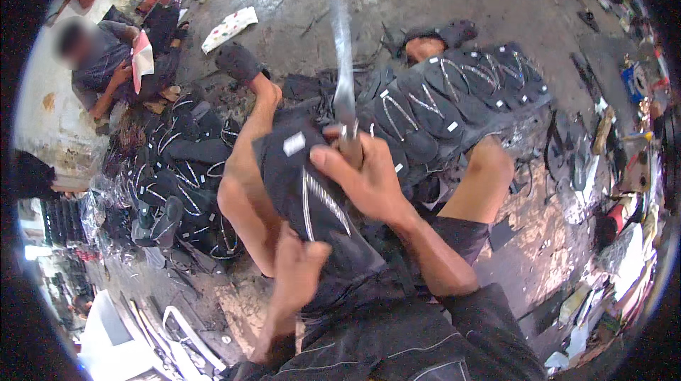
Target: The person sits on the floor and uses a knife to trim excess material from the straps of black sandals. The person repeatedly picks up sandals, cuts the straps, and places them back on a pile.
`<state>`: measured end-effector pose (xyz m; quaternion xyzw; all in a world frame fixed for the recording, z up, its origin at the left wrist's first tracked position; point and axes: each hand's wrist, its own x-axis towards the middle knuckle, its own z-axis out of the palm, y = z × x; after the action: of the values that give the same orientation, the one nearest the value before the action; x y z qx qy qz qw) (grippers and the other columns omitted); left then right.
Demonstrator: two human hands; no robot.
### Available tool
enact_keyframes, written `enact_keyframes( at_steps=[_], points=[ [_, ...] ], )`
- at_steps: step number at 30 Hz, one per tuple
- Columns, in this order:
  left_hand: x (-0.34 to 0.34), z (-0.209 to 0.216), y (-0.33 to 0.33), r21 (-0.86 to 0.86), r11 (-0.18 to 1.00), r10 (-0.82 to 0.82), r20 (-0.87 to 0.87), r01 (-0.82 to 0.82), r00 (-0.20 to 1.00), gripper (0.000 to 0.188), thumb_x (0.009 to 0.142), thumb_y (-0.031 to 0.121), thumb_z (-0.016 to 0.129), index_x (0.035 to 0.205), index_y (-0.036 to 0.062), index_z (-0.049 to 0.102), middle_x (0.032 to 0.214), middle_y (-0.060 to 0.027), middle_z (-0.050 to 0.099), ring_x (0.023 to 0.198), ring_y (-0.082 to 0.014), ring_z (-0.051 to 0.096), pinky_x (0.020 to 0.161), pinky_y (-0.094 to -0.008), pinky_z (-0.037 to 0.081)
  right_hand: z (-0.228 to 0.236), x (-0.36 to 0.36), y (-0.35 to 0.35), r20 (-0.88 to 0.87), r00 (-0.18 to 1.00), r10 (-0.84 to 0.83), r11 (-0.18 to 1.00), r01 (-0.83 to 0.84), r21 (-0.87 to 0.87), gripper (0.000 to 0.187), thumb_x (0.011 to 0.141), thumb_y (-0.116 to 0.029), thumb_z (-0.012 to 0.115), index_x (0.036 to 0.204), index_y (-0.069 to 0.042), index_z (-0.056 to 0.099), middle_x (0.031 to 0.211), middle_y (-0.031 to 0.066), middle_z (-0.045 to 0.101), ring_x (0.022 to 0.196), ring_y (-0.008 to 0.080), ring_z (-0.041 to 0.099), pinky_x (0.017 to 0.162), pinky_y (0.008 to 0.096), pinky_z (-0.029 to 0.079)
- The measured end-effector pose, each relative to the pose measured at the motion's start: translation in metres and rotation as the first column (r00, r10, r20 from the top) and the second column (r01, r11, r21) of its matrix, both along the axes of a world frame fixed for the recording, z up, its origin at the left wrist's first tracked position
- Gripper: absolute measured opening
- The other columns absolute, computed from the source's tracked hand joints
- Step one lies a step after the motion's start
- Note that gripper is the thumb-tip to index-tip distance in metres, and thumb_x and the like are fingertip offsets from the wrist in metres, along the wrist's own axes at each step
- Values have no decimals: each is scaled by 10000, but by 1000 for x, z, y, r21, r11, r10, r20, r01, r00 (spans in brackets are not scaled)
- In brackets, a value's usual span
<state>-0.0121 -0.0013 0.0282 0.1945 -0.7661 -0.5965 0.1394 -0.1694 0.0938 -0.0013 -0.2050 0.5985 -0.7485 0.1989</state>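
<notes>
A black sandal with a V-shaped, glittering silver strap and a white label lies tilted over my lap. My left hand grips its near left edge, with the thumb on top. In my right hand is a long-bladed knife, held by its handle. The blade points away from me, and the hand rests over the sandal's right side. Beyond my right knee, a row of similar black sandals with silver straps and white labels lies side by side.
A heap of black sandals lies left of my legs. Farther left sits another person holding a pink and white piece. A dotted white piece lies on the floor ahead. Scraps and loose materials line the right side.
</notes>
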Motion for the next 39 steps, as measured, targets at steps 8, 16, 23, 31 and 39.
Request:
enact_keyframes(
  at_steps=[8,16,23,31,39],
  points=[
    [6,28,-36,708,702,23,84,-76,996,473,928,272,815,1261,-11,632,1066,-94,752,901,-165,743,811,-313,620,10,80,107,-17,993,113,931,-100,351,342,1036,-230,608,1312,-28,604,892,217,710,829,372,744,728,449,548],
    [30,3,-25,688,707,-12,242,-163,970,537,956,346,769,1319,-5,587,1115,-130,734,982,-195,732,866,-339,603,-27,199,216,152,948,280,663,-306,684,269,1009,-316,621,1139,-81,617,866,247,690,818,478,686,687,523,538],
    [13,19,-23,513,858,-148,318,-39,936,448,959,258,788,1280,1,610,1148,-53,699,1073,-140,645,976,-312,509,-45,98,135,-73,934,351,697,-209,686,348,1020,-441,598,1070,-97,580,781,224,664,771,478,668,656,561,503],
    [2,24,-40,482,876,-256,443,13,859,557,928,263,785,1362,2,554,1224,-90,667,1147,-210,623,1049,-384,467,24,-13,67,-8,718,696,487,-464,740,527,1068,-468,505,1410,-68,536,847,268,694,839,475,689,766,552,523],
    [-19,33,-21,448,893,-39,172,-43,984,523,886,55,742,1372,37,551,1252,-107,664,1119,-244,665,996,-408,548,-45,-13,71,-38,994,99,946,-82,314,467,1125,-404,441,1349,-10,554,690,22,536,612,110,513,586,300,427]
  ],
)
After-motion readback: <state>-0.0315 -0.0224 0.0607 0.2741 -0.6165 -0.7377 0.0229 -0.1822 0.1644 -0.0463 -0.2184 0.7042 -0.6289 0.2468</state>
